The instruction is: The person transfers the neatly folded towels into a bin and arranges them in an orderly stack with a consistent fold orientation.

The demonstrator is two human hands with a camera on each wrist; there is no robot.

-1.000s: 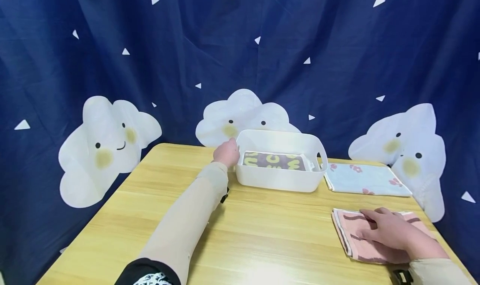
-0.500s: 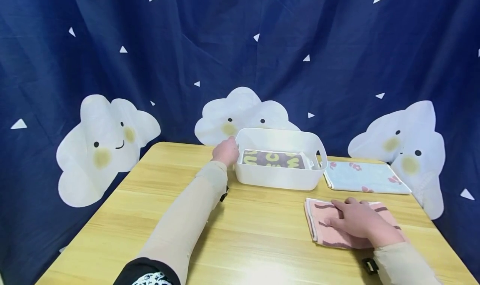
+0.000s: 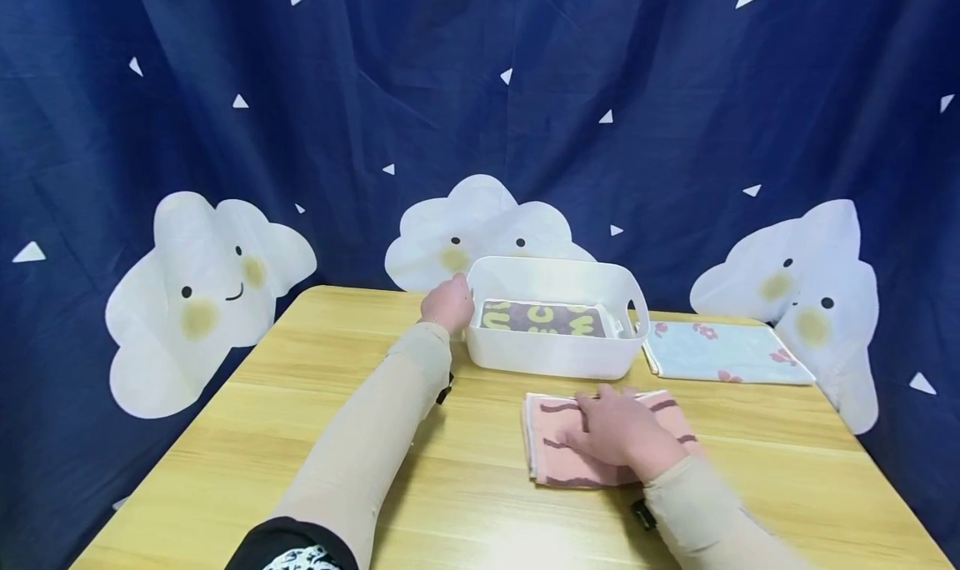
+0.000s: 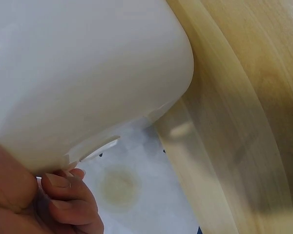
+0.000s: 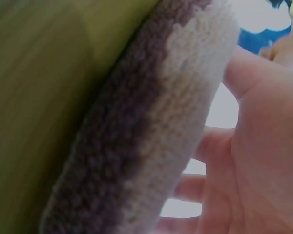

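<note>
At the left end of a white plastic basket (image 3: 551,353), my left hand (image 3: 448,303) grips the handle; its curled fingers (image 4: 75,202) show by the handle slot in the left wrist view. A folded purple-grey towel (image 3: 543,318) with yellow letters lies inside the basket. In front of the basket is a folded pink towel (image 3: 551,462) with brown wavy stripes. My right hand (image 3: 618,432) rests on top of it, fingers spread and fairly straight. The right wrist view has the towel's thick folded edge (image 5: 136,146) close up, beside the palm (image 5: 268,141).
A folded light blue towel (image 3: 723,353) with pink flowers lies right of the basket, near the back edge. Everything stands on a wooden table (image 3: 322,362). Behind it hangs a navy curtain (image 3: 450,95) with white clouds and triangles.
The pink towel has slid left along the table under my right hand, from the right side to in front of the basket. My left hand and the basket have stayed in place.
</note>
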